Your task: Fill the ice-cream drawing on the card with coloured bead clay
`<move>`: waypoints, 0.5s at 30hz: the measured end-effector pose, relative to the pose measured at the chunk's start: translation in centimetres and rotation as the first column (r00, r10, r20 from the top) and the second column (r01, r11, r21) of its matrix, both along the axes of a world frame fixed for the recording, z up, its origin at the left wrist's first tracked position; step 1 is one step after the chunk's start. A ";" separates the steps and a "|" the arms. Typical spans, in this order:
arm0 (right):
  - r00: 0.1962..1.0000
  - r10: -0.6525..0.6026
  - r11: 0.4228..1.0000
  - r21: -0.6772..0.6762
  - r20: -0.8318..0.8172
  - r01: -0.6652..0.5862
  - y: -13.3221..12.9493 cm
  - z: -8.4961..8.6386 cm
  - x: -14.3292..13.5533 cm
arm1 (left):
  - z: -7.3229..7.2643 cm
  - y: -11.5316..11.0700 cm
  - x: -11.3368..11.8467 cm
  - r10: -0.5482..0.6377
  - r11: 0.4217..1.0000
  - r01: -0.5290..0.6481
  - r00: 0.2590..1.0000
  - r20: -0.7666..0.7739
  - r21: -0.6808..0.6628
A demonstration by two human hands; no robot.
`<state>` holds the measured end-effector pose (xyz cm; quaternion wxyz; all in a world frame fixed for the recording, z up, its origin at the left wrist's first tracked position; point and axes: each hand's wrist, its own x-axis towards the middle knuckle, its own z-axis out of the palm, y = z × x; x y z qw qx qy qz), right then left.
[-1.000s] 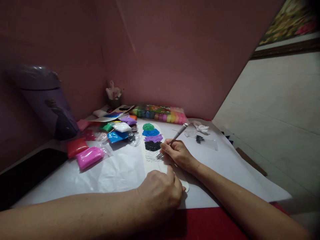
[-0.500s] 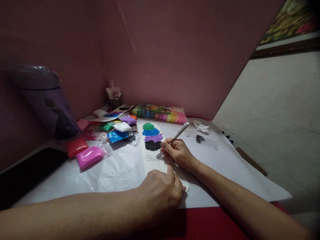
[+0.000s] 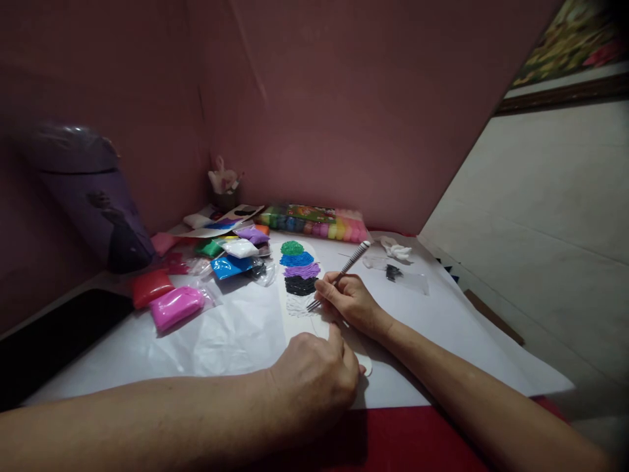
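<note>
A white board (image 3: 322, 326) lies on the white sheet, bearing textured patches: green (image 3: 291, 248), blue (image 3: 297, 259), purple (image 3: 301, 271), black (image 3: 301, 286) and white (image 3: 299, 306). My right hand (image 3: 351, 298) is closed around a striped-handled fork-like tool (image 3: 354, 257), its prongs on the white patch. Near the board's lower end, my left hand (image 3: 319, 373) is curled, with its index finger extended onto the board and its thumb side at the board's right edge. What the curled fingers hold, if anything, is hidden.
Several colored clay packets (image 3: 177, 308) lie at the left beside a dark flat object (image 3: 63, 341). Behind them are a purple container (image 3: 98, 210) and a small pot (image 3: 226, 198). A long multicolored clay pack (image 3: 314, 223) rests at the back; white clay (image 3: 396, 250) lies right.
</note>
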<state>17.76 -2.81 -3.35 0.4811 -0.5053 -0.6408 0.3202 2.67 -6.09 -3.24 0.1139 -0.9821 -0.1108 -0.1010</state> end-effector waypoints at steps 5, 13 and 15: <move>1.000 -0.012 1.000 -0.001 0.023 0.012 -0.1 0.0 -0.1 | -0.2 0.0 0.0 0.002 1.000 -0.002 1.000 0.021 0.016; 0.997 -0.061 0.997 0.047 0.047 0.059 -0.1 0.0 -0.1 | -0.5 0.3 0.0 -0.023 0.997 0.014 0.994 0.109 0.080; 0.995 -0.073 0.995 0.067 0.065 0.069 0.0 0.0 0.0 | -0.6 0.3 0.0 -0.017 0.997 0.009 0.993 0.119 0.074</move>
